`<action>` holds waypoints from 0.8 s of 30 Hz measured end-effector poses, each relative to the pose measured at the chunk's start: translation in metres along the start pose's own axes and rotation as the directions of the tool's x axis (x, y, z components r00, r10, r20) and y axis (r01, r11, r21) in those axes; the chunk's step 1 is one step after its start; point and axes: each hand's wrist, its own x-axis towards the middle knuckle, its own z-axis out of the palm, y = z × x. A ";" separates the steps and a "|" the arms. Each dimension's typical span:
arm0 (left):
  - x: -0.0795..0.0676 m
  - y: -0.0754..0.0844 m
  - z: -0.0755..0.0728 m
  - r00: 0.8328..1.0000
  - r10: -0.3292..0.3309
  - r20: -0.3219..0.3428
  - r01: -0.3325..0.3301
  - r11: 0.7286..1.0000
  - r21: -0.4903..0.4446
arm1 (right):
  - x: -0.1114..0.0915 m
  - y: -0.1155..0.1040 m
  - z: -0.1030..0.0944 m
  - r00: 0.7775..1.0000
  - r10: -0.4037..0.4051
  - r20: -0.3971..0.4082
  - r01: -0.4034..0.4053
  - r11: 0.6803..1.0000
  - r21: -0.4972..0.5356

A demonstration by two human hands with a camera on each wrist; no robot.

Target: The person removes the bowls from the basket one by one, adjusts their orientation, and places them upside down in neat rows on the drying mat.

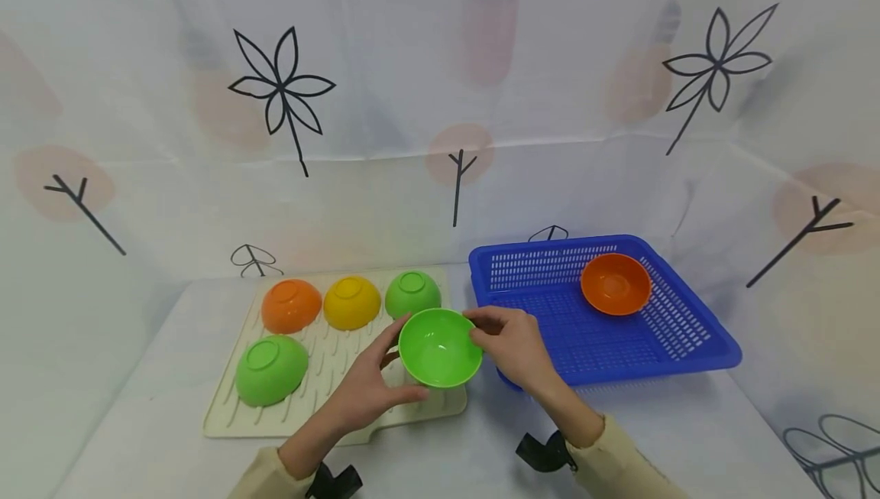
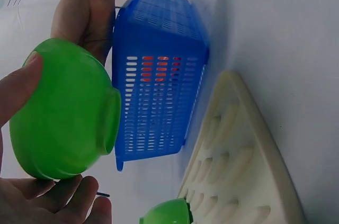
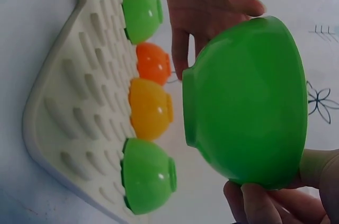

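A bright green bowl is held up between both hands, its hollow side facing the head camera. My left hand grips it from the left, fingers at the upper left side and thumb along the bottom edge. On the other side my right hand pinches the rim. In the left wrist view the bowl's outside and foot ring show, the left thumb lying on its wall. The right wrist view shows the bowl off the table, with right-hand fingers under its side.
A cream draining board on the left bears upturned bowls: orange, yellow, green and another green one. At the right stands a blue plastic basket with an orange bowl inside. A patterned cloth hangs behind.
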 end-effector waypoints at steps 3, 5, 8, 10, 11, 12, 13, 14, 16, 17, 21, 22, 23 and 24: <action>0.001 0.001 0.004 1.000 -0.002 -0.017 0.002 1.000 -0.005 | -0.001 0.000 0.000 1.000 -0.018 -0.015 0.018 1.000 -0.002; 0.001 0.001 0.005 1.000 -0.006 -0.024 0.006 1.000 -0.009 | -0.002 0.000 0.000 0.999 -0.024 -0.022 0.024 1.000 -0.003; 0.001 0.001 0.007 1.000 -0.011 -0.026 0.011 1.000 -0.011 | -0.004 0.000 0.001 0.999 -0.035 -0.030 0.035 0.999 -0.001; 0.001 0.000 0.007 1.000 -0.010 -0.024 0.009 1.000 -0.013 | -0.005 0.000 0.001 0.998 -0.044 -0.037 0.044 0.999 -0.004; 0.002 0.001 0.007 1.000 -0.008 -0.023 0.007 1.000 -0.013 | -0.006 0.000 0.001 0.998 -0.048 -0.041 0.047 0.999 -0.006; 0.002 0.000 0.007 1.000 -0.003 -0.023 0.002 1.000 -0.011 | -0.007 0.000 0.001 0.998 -0.053 -0.045 0.053 0.999 -0.007; 0.002 0.000 0.007 1.000 0.006 -0.024 -0.006 1.000 -0.008 | -0.007 0.000 0.001 0.997 -0.056 -0.049 0.056 0.998 -0.010; 0.002 0.000 0.007 1.000 0.014 -0.024 -0.014 1.000 -0.008 | -0.008 0.000 0.002 0.997 -0.058 -0.052 0.058 0.998 -0.010; 0.002 -0.001 0.007 0.999 0.025 -0.021 -0.025 1.000 -0.007 | -0.009 -0.001 0.002 0.997 -0.055 -0.055 0.055 0.998 -0.007; 0.002 -0.001 0.007 0.999 0.028 -0.017 -0.028 1.000 -0.009 | -0.010 -0.001 0.002 0.997 -0.051 -0.055 0.051 0.999 -0.004; 0.002 -0.002 0.007 1.000 0.029 -0.004 -0.029 1.000 -0.012 | -0.013 -0.002 0.003 0.998 -0.036 -0.055 0.036 0.999 0.005; 0.002 -0.002 0.007 1.000 0.028 -0.001 -0.028 1.000 -0.010 | -0.013 -0.002 0.003 0.998 -0.033 -0.055 0.034 0.999 0.007; 0.002 -0.003 0.006 1.000 0.031 0.002 -0.031 1.000 -0.007 | -0.014 -0.002 0.003 0.998 -0.033 -0.055 0.033 0.999 0.007; 0.002 -0.003 0.006 0.999 0.036 0.004 -0.036 0.999 -0.003 | -0.014 -0.002 0.003 0.998 -0.037 -0.055 0.037 0.999 0.008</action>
